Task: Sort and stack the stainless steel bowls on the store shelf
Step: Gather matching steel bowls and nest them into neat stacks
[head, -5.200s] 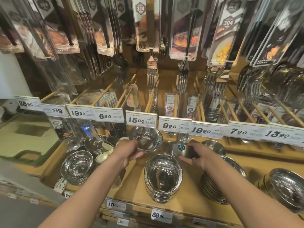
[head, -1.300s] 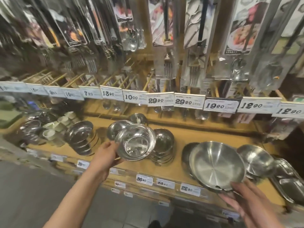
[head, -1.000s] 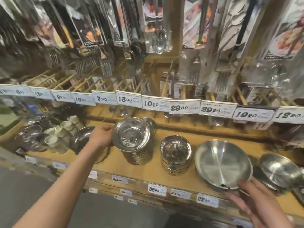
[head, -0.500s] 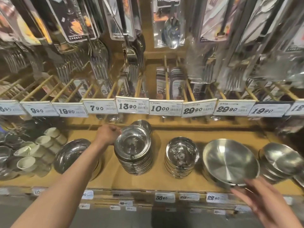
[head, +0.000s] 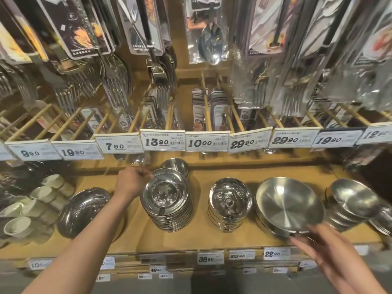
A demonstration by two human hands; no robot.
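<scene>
Seating a bowl on its stack

Our left hand (head: pixel 131 183) pinches the top bowl (head: pixel 164 190) on the middle shelf (head: pixel 222 238) stack; our right hand (head: pixel 331 251), fingers straight, touches the wide pan (head: pixel 289 203). Next, we let go once it nests level.

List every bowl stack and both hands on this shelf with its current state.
left hand: grips the top bowl's far-left rim
top bowl: upright, seated on the tall stack
tall stack: nested, upright
middle stack: nested, untouched
wide bowl: tilted on its pile
right hand: fingers straight, at the wide bowl's near rim
</scene>
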